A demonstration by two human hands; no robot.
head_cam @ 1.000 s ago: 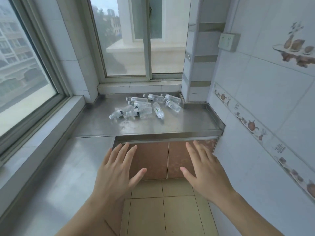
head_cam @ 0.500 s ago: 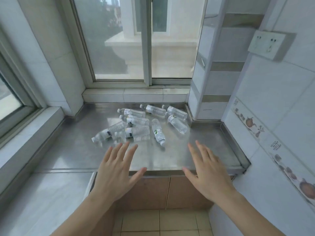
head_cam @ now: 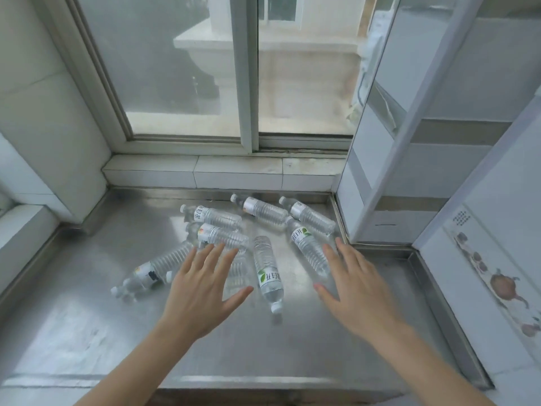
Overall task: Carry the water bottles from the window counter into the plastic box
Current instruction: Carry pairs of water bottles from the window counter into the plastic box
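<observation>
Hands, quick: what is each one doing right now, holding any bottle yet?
Left hand: open, fingers spread, holding nothing.
Right hand: open, fingers spread, holding nothing.

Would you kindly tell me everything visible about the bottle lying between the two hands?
The middle bottle is clear ribbed plastic, apparently full of water, with a white cap pointing toward the person and a white label bearing a green leaf. It lies on its side on the steel counter, between the open left hand and right hand; neither appears to touch it.

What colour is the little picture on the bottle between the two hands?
Green: a leaf on the white label of the bottle, seen in the head view.
</observation>
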